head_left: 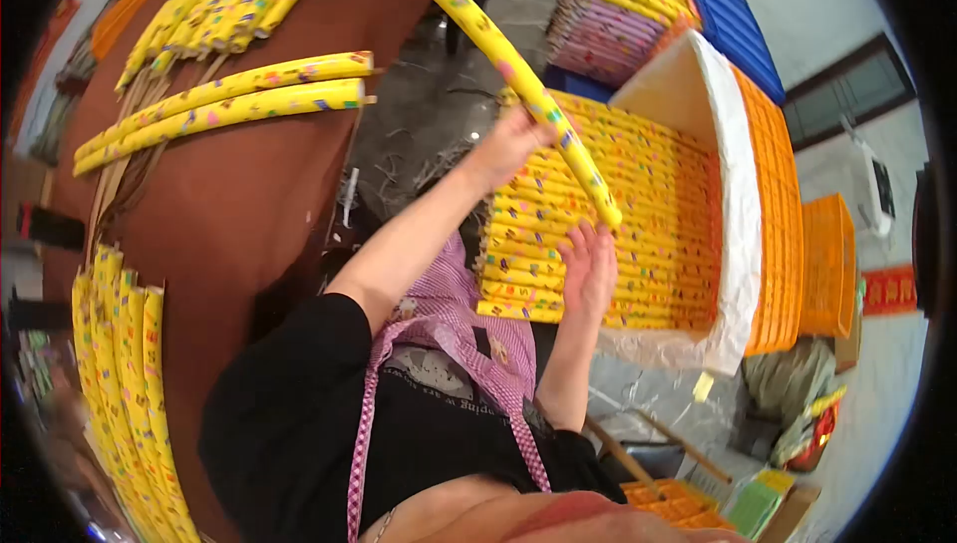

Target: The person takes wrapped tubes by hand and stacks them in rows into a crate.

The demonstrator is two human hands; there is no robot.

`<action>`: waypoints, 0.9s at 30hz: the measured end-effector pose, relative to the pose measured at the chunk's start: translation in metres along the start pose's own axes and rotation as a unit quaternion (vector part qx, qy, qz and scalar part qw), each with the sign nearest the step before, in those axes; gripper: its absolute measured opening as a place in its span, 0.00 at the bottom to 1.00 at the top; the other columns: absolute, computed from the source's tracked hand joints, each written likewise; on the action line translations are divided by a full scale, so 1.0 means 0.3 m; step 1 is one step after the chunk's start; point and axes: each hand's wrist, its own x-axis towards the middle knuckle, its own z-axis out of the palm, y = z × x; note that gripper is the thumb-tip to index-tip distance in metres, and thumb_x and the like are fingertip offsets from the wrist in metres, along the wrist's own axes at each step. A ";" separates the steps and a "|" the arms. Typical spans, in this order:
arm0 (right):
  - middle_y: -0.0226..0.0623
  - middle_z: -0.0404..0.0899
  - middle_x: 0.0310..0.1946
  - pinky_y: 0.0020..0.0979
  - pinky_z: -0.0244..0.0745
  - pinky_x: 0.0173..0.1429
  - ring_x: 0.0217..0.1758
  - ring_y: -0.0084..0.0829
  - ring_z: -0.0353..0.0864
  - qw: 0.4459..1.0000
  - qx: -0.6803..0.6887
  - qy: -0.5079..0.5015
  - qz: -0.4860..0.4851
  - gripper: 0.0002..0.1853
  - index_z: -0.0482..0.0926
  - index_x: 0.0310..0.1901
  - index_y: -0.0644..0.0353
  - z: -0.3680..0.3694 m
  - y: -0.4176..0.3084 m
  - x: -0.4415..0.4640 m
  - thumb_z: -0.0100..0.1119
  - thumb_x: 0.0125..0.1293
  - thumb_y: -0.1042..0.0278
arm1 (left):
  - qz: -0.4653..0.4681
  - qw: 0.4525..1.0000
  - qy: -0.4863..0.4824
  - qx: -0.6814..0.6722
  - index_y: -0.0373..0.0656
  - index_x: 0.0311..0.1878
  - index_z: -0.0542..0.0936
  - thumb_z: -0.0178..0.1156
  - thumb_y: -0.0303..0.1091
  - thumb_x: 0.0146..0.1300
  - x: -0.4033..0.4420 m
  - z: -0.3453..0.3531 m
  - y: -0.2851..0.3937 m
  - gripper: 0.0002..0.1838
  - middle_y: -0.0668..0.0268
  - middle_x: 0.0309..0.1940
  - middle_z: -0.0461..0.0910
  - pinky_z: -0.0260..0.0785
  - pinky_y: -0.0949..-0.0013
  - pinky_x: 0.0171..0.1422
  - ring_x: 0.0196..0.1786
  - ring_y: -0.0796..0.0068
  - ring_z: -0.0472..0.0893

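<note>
The right hand (588, 274), fingers spread, is just beside the near end of a patterned yellow tube (482, 30); contact is unclear. The left hand (506, 152) pinches that tube between thumb and fingers, above the white-lined crate (739, 204). Its long axis slants from far left to near right. Packed tubes (648, 194) fill much of the crate in close rows; loose bundles (224, 109) lie on the brown bench (249, 174).

The top edge crops one end of my yellow tube (482, 36). I can't read the small red sign (889, 290).
</note>
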 end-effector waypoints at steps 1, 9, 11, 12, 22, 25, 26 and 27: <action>0.40 0.71 0.48 0.34 0.71 0.45 0.48 0.31 0.72 0.998 -0.037 0.055 -0.023 0.21 0.64 0.55 0.62 -0.031 0.019 -0.005 0.51 0.63 0.62 | 0.021 0.999 -0.015 0.020 0.41 0.51 0.67 0.50 0.27 0.63 -0.016 -0.006 -0.011 0.13 0.64 0.43 0.74 0.66 0.69 0.54 0.49 0.74 0.73; 0.40 0.70 0.50 0.29 0.64 0.53 0.52 0.32 0.69 0.764 -0.573 0.022 -0.296 0.19 0.67 0.52 0.68 -0.095 -0.060 -0.038 0.54 0.58 0.75 | -0.093 0.992 -0.029 0.080 0.42 0.56 0.61 0.51 0.28 0.63 -0.186 0.021 -0.099 0.19 0.65 0.46 0.72 0.65 0.70 0.56 0.51 0.75 0.72; 0.41 0.72 0.49 0.30 0.65 0.53 0.51 0.34 0.71 0.745 -0.579 -0.033 -0.330 0.19 0.69 0.51 0.69 -0.069 -0.061 -0.029 0.55 0.57 0.75 | -0.080 0.994 -0.045 0.057 0.42 0.56 0.61 0.50 0.27 0.63 -0.216 0.037 -0.157 0.18 0.66 0.46 0.71 0.64 0.69 0.58 0.52 0.75 0.71; 0.44 0.73 0.46 0.33 0.64 0.53 0.50 0.37 0.71 0.748 -0.598 -0.072 -0.278 0.20 0.69 0.51 0.68 -0.063 -0.059 -0.029 0.56 0.57 0.74 | -0.081 0.993 -0.070 0.043 0.43 0.55 0.61 0.50 0.27 0.63 -0.233 0.050 -0.162 0.18 0.66 0.47 0.70 0.64 0.68 0.58 0.53 0.75 0.70; 0.44 0.74 0.40 0.32 0.66 0.49 0.44 0.38 0.72 0.851 -0.506 -0.081 -0.115 0.17 0.71 0.47 0.66 -0.166 0.009 -0.058 0.58 0.54 0.73 | -0.154 0.983 -0.085 0.043 0.40 0.56 0.63 0.51 0.30 0.63 -0.249 0.057 -0.081 0.18 0.63 0.48 0.72 0.64 0.68 0.59 0.55 0.71 0.70; 0.43 0.74 0.40 0.34 0.64 0.52 0.44 0.39 0.71 0.824 -0.545 -0.064 -0.140 0.17 0.72 0.46 0.64 -0.215 0.000 -0.042 0.58 0.53 0.73 | -0.101 0.990 -0.064 0.072 0.39 0.57 0.63 0.51 0.31 0.63 -0.212 0.035 -0.019 0.19 0.63 0.47 0.72 0.65 0.68 0.58 0.52 0.71 0.72; 0.42 0.74 0.41 0.34 0.62 0.53 0.47 0.39 0.70 0.830 -0.537 -0.073 -0.129 0.17 0.72 0.45 0.63 -0.227 -0.011 -0.032 0.58 0.52 0.73 | -0.091 0.994 -0.040 0.048 0.39 0.56 0.64 0.51 0.31 0.63 -0.199 0.025 -0.005 0.19 0.62 0.47 0.73 0.65 0.68 0.57 0.51 0.71 0.73; 0.42 0.74 0.41 0.34 0.62 0.53 0.47 0.39 0.70 0.831 -0.537 -0.072 -0.124 0.17 0.72 0.45 0.63 -0.235 -0.018 -0.025 0.58 0.52 0.73 | -0.079 0.996 -0.017 0.025 0.39 0.56 0.65 0.50 0.31 0.64 -0.183 0.007 0.006 0.18 0.62 0.46 0.73 0.66 0.67 0.56 0.50 0.71 0.73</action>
